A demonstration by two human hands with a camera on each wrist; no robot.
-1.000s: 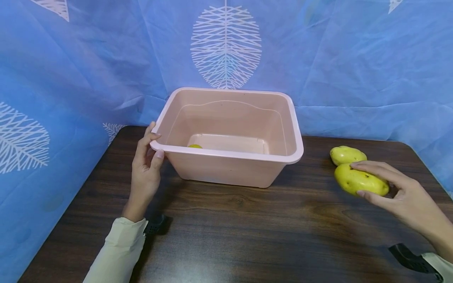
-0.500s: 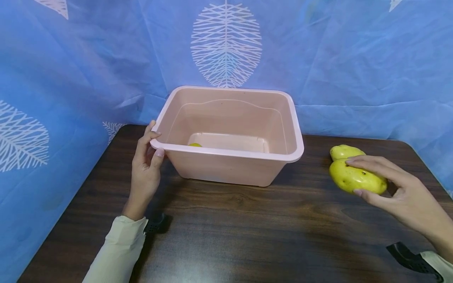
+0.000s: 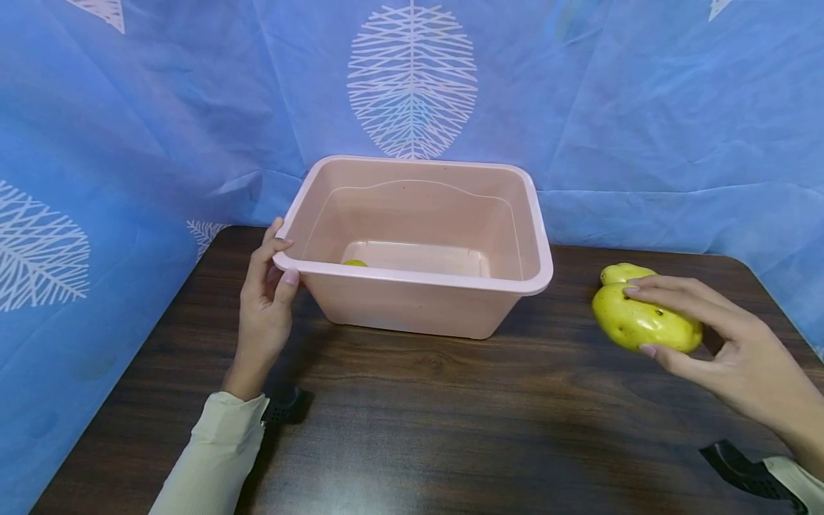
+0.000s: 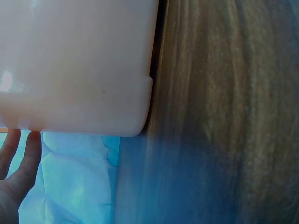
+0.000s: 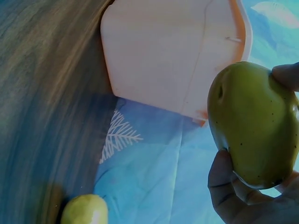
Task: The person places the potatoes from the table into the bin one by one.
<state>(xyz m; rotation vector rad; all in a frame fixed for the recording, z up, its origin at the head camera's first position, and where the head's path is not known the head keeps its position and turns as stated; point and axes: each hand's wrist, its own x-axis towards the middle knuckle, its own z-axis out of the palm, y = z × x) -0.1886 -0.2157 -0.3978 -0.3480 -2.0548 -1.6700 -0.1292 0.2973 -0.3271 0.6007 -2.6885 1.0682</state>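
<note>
In the head view my right hand (image 3: 734,343) holds a glossy yellow potato (image 3: 644,318) with dark eyes, thumb below and fingers over the top. The right wrist view shows this potato (image 5: 254,123) apart from the table. A second potato (image 3: 624,272) lies behind it, partly hidden. My left hand (image 3: 265,307) grips the left front corner of a pink plastic bin (image 3: 412,304) at its rim. Inside the bin, part of a yellow thing (image 3: 355,263) peeks over the front rim; the rest is hidden.
The bin stands upright on a dark wooden table (image 3: 438,422), near its back edge. Behind hangs a blue cloth (image 3: 618,129) with white leaf prints. Each wrist wears a black strap (image 3: 749,472).
My right hand has moved slightly left and up in the head view with its potato, covering more of the second one. The left hand and bin stay put.
</note>
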